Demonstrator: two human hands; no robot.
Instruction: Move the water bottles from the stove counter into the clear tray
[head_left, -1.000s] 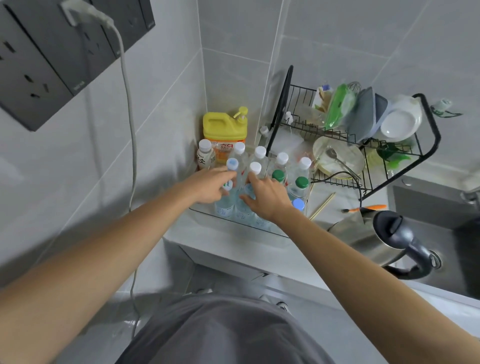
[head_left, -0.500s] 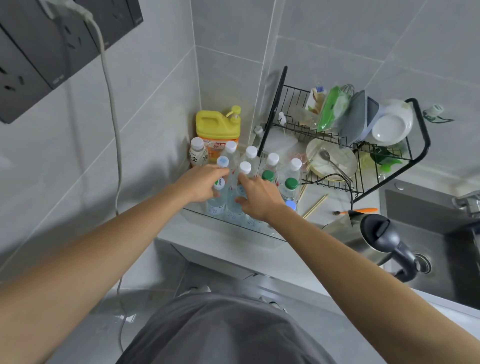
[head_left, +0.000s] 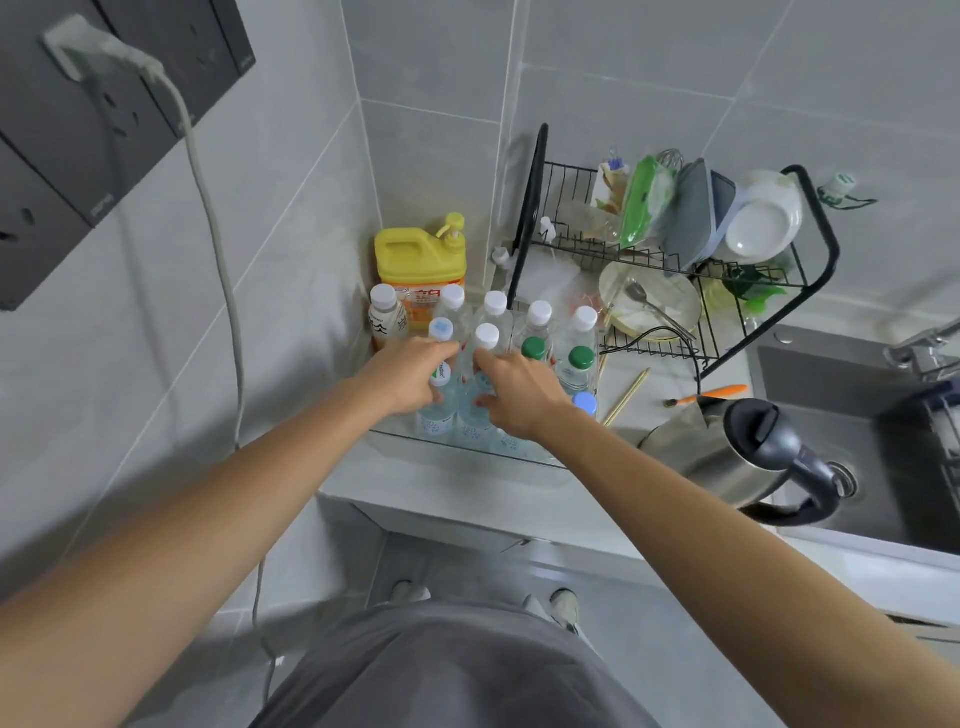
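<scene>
Both hands grip upright water bottles inside the clear tray (head_left: 395, 441), just before the yellow jug (head_left: 415, 257): left hand (head_left: 410, 376) on the blue-capped bottle (head_left: 440, 332), right hand (head_left: 519, 395) on the white-capped bottle (head_left: 485, 340).

1. The yellow detergent jug (head_left: 420, 260), in the wall corner, has an orange label with large red characters, too blurred to read.
2. The beige bottle (head_left: 387, 319), just left of the jug, bears dark brush-style characters, unreadable.
3. The water bottle (head_left: 440, 375), in front of the jug, has a green label word, illegible.
</scene>
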